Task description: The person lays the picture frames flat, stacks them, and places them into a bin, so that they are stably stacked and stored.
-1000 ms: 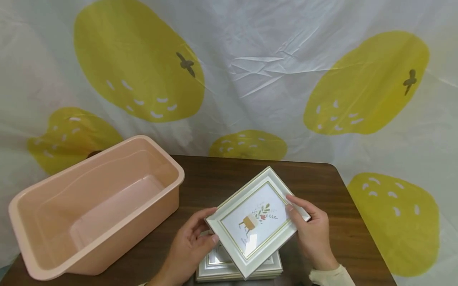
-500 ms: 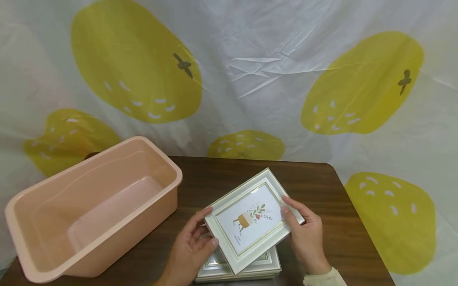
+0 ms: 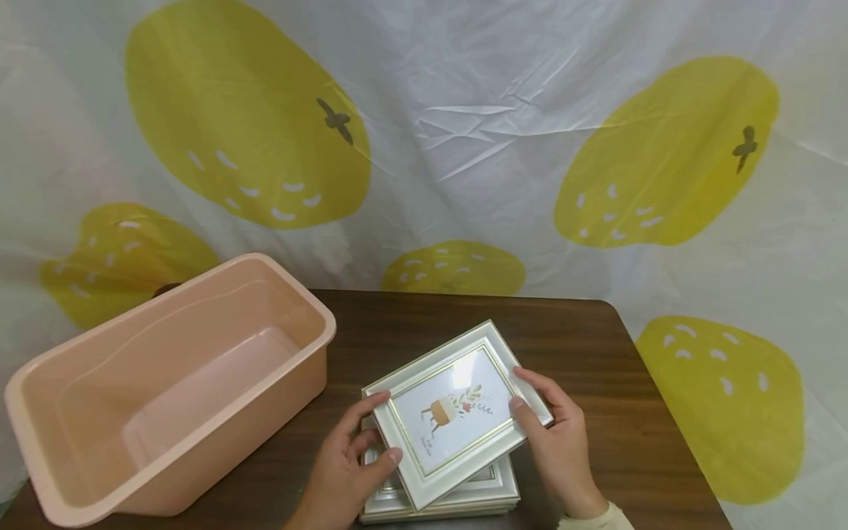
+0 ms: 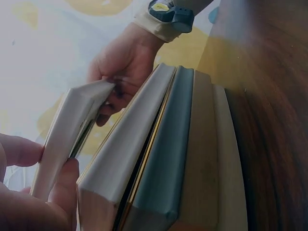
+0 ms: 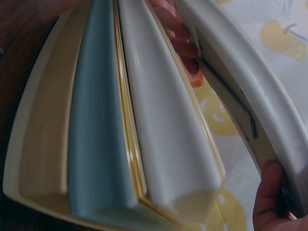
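A white picture frame point(image 3: 433, 456) with gold lining and a print of a flower pot on legs is held face up and turned at an angle. My left hand point(image 3: 347, 467) grips its left edge between thumb and fingers. My right hand point(image 3: 559, 445) pinches the right corner. Beneath it lies a stack of frames point(image 3: 457, 508), mostly covered in the head view. From the side, the left wrist view shows a white frame point(image 4: 132, 130) on top, then a blue-grey frame point(image 4: 166, 154) and paler ones. The right wrist view shows a stand leg point(image 5: 231, 91) on the held frame's back.
A deep pink plastic tub point(image 3: 245, 412), with nothing in it, stands on the left of the dark wooden table point(image 3: 563, 331). Behind the table hangs a white cloth point(image 3: 450, 169) printed with yellow fruit. A dark watch point(image 4: 173, 17) is on the right wrist.
Both hands have carried the frame slightly left and tilted it, so the glare has shifted from the lower part of its glass to the top. The head view has drifted a little.
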### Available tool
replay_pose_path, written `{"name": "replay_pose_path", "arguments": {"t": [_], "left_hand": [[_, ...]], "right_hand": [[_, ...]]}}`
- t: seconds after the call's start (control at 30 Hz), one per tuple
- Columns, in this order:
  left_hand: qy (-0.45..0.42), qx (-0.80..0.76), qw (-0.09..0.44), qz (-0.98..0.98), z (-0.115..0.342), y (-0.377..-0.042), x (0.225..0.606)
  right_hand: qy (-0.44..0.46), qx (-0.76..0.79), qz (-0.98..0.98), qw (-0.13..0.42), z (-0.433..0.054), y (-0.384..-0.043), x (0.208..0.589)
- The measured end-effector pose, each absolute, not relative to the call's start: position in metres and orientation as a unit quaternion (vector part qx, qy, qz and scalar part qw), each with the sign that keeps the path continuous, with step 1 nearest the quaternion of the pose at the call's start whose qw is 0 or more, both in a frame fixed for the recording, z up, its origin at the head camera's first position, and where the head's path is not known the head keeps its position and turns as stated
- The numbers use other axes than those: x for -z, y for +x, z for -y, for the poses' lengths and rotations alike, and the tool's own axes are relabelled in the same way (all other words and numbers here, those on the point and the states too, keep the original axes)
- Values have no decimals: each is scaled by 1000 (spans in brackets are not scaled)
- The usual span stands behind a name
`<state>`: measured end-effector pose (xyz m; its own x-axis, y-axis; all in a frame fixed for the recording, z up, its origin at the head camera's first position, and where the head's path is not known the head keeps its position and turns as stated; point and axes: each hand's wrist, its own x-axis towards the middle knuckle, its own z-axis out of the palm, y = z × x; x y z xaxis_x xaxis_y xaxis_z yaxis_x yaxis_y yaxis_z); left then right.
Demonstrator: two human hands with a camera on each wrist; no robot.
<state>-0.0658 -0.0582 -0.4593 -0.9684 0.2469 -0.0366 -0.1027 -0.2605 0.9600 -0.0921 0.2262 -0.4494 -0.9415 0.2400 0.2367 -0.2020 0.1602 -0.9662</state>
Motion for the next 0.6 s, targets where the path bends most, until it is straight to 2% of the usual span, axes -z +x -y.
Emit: {"name": "replay_pose_path", "arguments": {"t": [0.17, 0.37, 0.6], "left_hand": [[107, -787, 90, -601, 67, -68, 463], [134, -778, 100, -605, 76, -73, 466], [135, -773, 107, -610, 84, -74, 467]], "right_hand": [[62, -653, 737, 164, -233, -93, 451], [139, -678, 713, 114, -241, -94, 451], [121, -632, 760, 91, -246, -92, 451]]}}
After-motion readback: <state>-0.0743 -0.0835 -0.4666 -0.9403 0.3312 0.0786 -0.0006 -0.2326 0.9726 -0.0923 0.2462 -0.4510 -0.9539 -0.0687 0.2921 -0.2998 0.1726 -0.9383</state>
